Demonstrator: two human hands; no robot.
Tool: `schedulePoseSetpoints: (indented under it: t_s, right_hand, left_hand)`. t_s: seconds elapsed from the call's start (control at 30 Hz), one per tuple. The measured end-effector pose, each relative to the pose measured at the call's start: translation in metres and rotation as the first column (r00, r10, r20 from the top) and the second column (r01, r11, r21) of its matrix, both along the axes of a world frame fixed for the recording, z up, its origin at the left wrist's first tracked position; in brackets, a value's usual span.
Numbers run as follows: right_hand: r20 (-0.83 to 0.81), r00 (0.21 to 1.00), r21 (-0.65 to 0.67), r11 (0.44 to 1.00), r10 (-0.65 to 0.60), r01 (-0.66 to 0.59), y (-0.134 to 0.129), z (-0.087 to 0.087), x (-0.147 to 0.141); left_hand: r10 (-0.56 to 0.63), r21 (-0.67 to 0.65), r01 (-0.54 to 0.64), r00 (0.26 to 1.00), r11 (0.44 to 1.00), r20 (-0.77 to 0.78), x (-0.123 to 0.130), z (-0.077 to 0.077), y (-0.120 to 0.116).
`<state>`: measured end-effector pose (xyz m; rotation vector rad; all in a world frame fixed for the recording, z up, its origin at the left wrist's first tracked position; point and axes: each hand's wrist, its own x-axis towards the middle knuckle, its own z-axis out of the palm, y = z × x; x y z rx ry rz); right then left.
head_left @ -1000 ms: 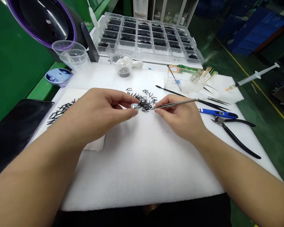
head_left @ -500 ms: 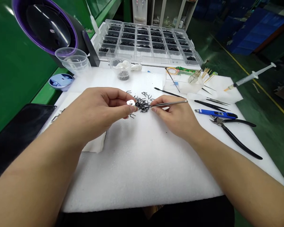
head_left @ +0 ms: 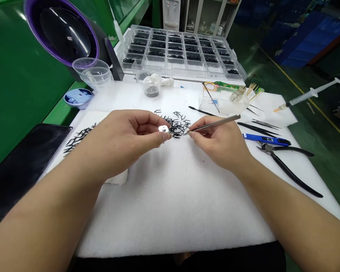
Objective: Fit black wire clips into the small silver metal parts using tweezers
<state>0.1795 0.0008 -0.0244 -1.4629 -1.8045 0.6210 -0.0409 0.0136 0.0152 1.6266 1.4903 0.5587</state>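
The left hand (head_left: 121, 141) pinches a small shiny metal piece (head_left: 163, 129) between thumb and fingertip, while the right hand (head_left: 218, 141) grips steel tweezers (head_left: 212, 125) just beside it, over black wire bits (head_left: 177, 126) on white foam (head_left: 170, 211).

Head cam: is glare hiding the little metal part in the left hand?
Yes, in the head view the small metal part pinched by the left hand is blown out white by glare, hiding its detail; the black bent pieces beside it look fairly sharp; the wide lens stretches the left forearm.
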Motion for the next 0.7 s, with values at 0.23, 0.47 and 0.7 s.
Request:
schedulePoseSetpoints:
  t_s: [0.23,0.47,0.7]
  right_hand:
    - [-0.002,1.000,0.017,1.000,0.023,-0.023,0.0012,-0.0024,-0.0011]
    - [-0.009,1.000,0.000,1.000,0.019,-0.019,0.0014,-0.0020,-0.0019]
    - [-0.001,1.000,0.002,1.000,0.027,-0.027,0.0026,-0.0020,-0.0014]
  left_hand:
    - [-0.005,0.008,0.005,1.000,1.000,-0.025,0.0024,0.0019,-0.0016]
    - [-0.014,0.013,0.014,1.000,1.000,-0.009,0.0003,-0.0020,-0.0013]
    - [-0.057,0.024,0.059,0.997,0.998,-0.057,0.0013,-0.0005,-0.0018]
